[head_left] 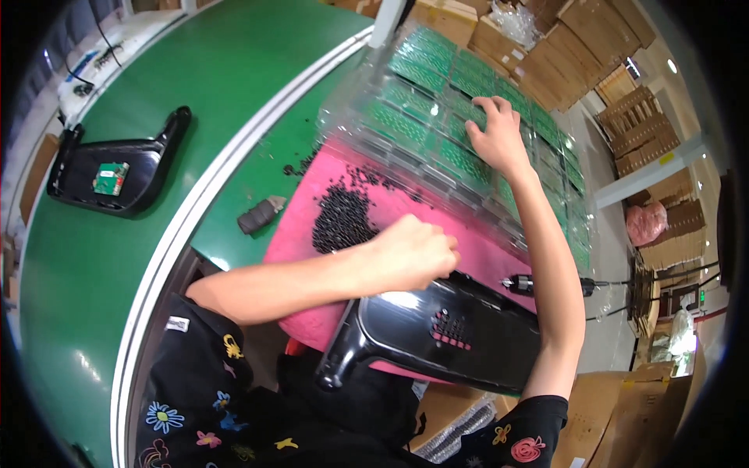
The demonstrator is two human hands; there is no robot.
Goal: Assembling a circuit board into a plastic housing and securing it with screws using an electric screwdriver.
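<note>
My left hand (417,253) is closed, its fingers curled down at the far edge of a glossy black plastic shell (398,316). Whatever lies inside those fingers is hidden. The shell rests on a pink mat (312,308) in front of me and has a cluster of small openings. Farther off, my right hand (499,136) reaches over clear plastic trays (421,168) of green circuit boards (398,121). Its thumb and fingers are apart, with the fingertips over the boards. Nothing shows in its grasp. Left of the trays, small black screws (339,218) lie heaped on the mat.
An electric screwdriver (523,284) lies beside my right forearm. A dark grey object (260,216) sits left of the mat. Past the white rail (234,156), another black shell (117,168) holds a small circuit board (111,179). Cardboard boxes (566,58) are stacked behind the trays.
</note>
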